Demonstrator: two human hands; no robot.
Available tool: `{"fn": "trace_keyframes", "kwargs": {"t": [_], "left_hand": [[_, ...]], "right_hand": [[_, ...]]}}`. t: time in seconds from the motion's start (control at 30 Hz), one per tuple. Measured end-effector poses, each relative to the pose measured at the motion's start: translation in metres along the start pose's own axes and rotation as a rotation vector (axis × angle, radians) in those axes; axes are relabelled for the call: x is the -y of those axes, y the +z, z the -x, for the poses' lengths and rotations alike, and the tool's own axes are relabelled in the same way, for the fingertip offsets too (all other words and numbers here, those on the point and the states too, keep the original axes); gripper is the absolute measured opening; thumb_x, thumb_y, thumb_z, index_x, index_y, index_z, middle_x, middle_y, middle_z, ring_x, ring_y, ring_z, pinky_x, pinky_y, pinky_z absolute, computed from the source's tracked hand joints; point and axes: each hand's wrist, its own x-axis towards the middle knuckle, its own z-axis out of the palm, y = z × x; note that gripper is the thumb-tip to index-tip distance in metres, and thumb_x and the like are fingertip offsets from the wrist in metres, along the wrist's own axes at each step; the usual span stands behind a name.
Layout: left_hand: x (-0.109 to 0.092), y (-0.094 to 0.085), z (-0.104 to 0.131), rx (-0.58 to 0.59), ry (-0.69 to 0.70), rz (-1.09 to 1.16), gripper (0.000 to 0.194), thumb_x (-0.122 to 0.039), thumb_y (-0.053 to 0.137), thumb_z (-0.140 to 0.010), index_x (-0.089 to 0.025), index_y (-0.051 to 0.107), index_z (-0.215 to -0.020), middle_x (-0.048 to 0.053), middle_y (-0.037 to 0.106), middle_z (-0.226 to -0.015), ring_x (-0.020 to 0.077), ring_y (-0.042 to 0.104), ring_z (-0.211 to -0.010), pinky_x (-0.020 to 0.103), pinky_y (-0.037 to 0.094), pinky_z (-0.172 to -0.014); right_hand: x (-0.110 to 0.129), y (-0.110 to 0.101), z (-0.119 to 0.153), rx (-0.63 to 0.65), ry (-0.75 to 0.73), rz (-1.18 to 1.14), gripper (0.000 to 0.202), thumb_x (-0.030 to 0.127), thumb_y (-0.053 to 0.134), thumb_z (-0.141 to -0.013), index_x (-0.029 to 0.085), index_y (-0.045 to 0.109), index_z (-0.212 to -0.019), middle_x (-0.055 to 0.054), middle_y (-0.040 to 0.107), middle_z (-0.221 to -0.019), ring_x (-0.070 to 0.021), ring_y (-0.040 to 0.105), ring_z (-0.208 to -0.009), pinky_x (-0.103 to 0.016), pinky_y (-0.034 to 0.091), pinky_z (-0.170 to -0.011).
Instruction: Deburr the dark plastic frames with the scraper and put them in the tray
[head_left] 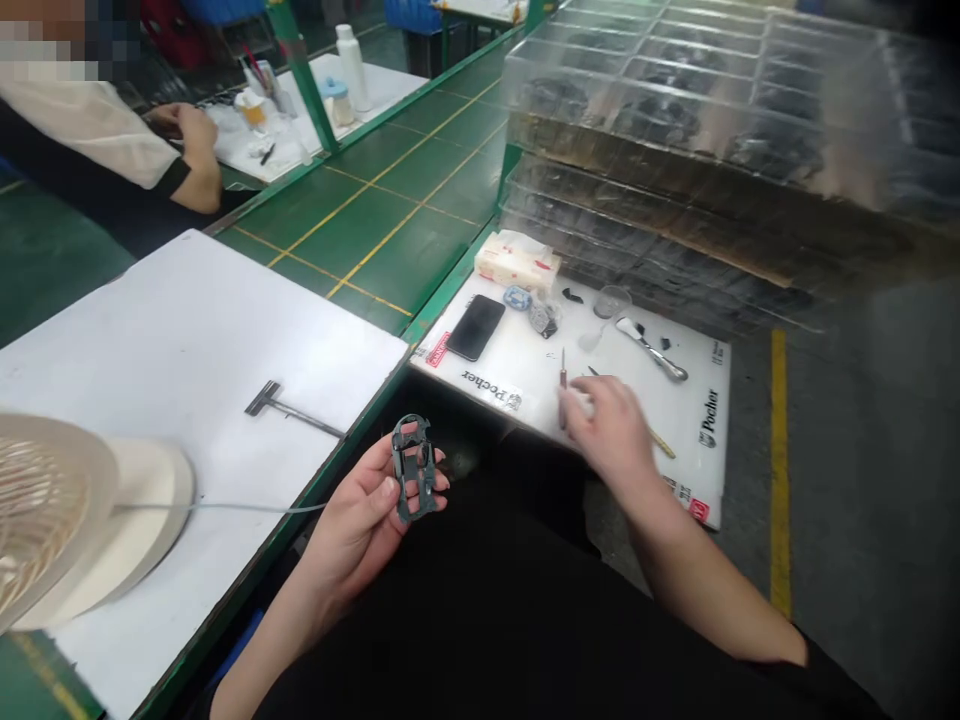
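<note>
Two hands at work: left hand (367, 505), fingers closed on a dark plastic frame (414, 467) above the lap; right hand (607, 425) grips a small screwdriver (562, 390) over the white surface (525, 365), phone (475, 327) nearby.

White rectangular work mat (525, 375) on bench: black word "Pocher" printed upside down near front-left edge, small emblem beside it. Same word "Pocher" runs sideways along right edge, again with emblem. Small red labels at left corner and near bottom-right corner: lettering too small to read. Nothing else legible.
</note>
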Motion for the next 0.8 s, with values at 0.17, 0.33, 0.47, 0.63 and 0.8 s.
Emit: {"fn": "trace_keyframes", "kwargs": {"t": [0.17, 0.33, 0.47, 0.63, 0.8], "left_hand": [[-0.009, 0.006, 0.014, 0.079, 0.031, 0.108, 0.059, -0.040, 0.098, -0.102, -0.038, 0.074, -0.156, 0.010, 0.085, -0.141, 0.0292, 0.090, -0.117, 0.041, 0.079, -0.092], [-0.011, 0.013, 0.017, 0.079, 0.069, 0.092, 0.055, -0.043, 0.092, -0.107, -0.035, 0.073, -0.158, 0.013, 0.083, -0.150, 0.0317, 0.089, -0.122, 0.045, 0.079, -0.098], [-0.012, 0.013, 0.020, 0.130, 0.088, 0.114, 0.043, -0.040, 0.087, -0.111, -0.035, 0.077, -0.153, 0.012, 0.084, -0.150, 0.0309, 0.089, -0.124, 0.046, 0.078, -0.102], [-0.013, 0.013, 0.027, 0.171, 0.124, 0.142, 0.039, -0.038, 0.080, -0.115, -0.033, 0.077, -0.154, 0.012, 0.083, -0.151, 0.0301, 0.089, -0.126, 0.048, 0.078, -0.106], [-0.007, 0.011, 0.034, 0.135, 0.227, 0.097, 0.040, -0.040, 0.079, -0.116, -0.033, 0.078, -0.155, 0.010, 0.085, -0.146, 0.0284, 0.089, -0.121, 0.045, 0.079, -0.100]], "right_hand": [[-0.066, -0.016, -0.011, 0.042, 0.163, 0.330, 0.027, 0.042, 0.071, -0.103, 0.019, 0.082, -0.109, -0.029, 0.077, -0.118, -0.0496, 0.072, -0.117, -0.063, 0.054, -0.103], [-0.066, -0.016, -0.014, 0.068, 0.200, 0.288, 0.027, 0.045, 0.068, -0.104, 0.023, 0.081, -0.110, -0.025, 0.082, -0.111, -0.0446, 0.077, -0.105, -0.058, 0.058, -0.093], [-0.010, -0.022, 0.002, 0.110, 0.121, -0.121, 0.046, 0.065, 0.076, -0.105, 0.026, 0.083, -0.130, -0.014, 0.087, -0.113, -0.0371, 0.081, -0.100, -0.051, 0.065, -0.088], [0.078, -0.039, 0.034, 0.349, -0.324, -0.345, 0.030, 0.050, 0.074, -0.118, 0.034, 0.085, -0.141, -0.006, 0.088, -0.117, -0.0286, 0.085, -0.100, -0.040, 0.068, -0.083], [0.124, -0.041, 0.042, 0.372, -0.706, -0.329, 0.025, 0.023, 0.077, -0.116, 0.029, 0.082, -0.140, -0.004, 0.088, -0.111, -0.0215, 0.085, -0.091, -0.033, 0.070, -0.085]]}}
